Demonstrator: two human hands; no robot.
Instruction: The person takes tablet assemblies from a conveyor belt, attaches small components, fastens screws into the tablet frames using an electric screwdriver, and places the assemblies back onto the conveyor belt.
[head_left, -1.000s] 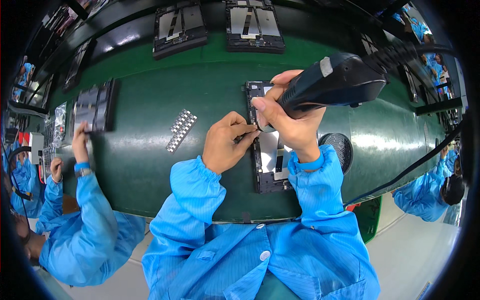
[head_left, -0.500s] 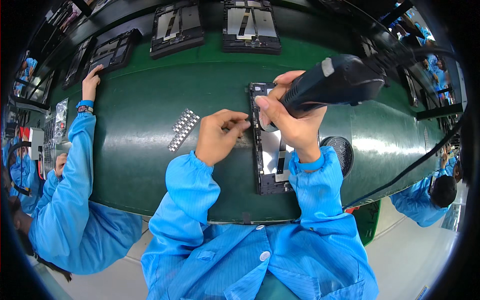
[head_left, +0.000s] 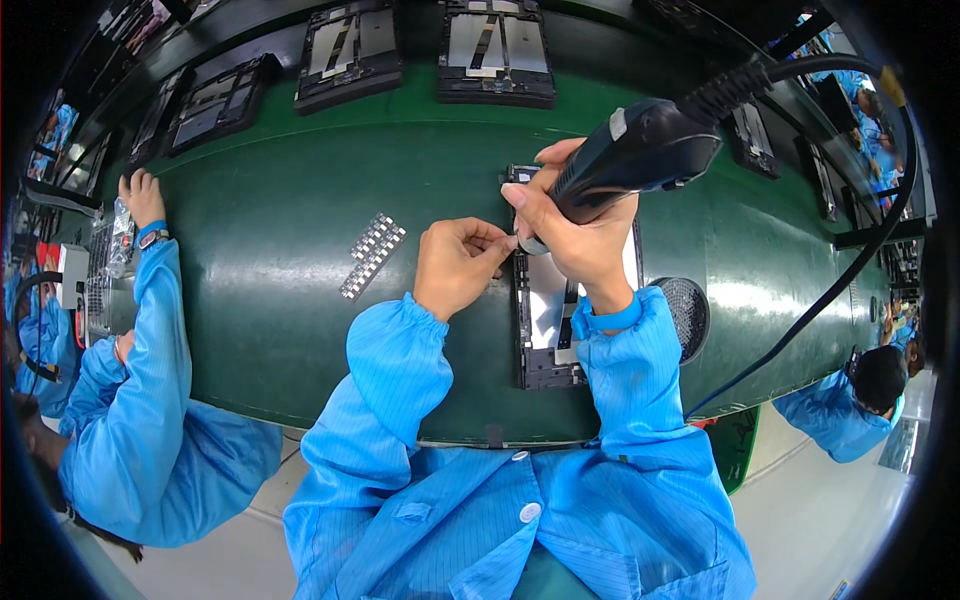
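Observation:
My right hand [head_left: 585, 232] is wrapped round a black corded hand tool [head_left: 640, 160], its silvery end angled down to the left over an opened flat device. This device [head_left: 548, 372] lies on the table with a black frame and silver inner panels, partly hidden by my right hand and sleeve. At the device's left edge, near the tool's end, my left hand [head_left: 458, 262] pinches with thumb and fingertips together. What the pinch holds, if anything, is too small to name. Left of that hand lies a small sheet with rows of white pieces [head_left: 372, 256].
Right of the device stands a round black dish [head_left: 688, 318]. The tool's black cord [head_left: 835, 305] loops down along the right. More opened devices [head_left: 495, 60] line the far side of the green table [head_left: 270, 330]. A co-worker's arm [head_left: 165, 320] reaches in at the left.
My left hand has moved slightly right, its fingertips now at the device's edge near the tool. The tool has shifted a little left. The co-worker's hand has drawn back toward the left.

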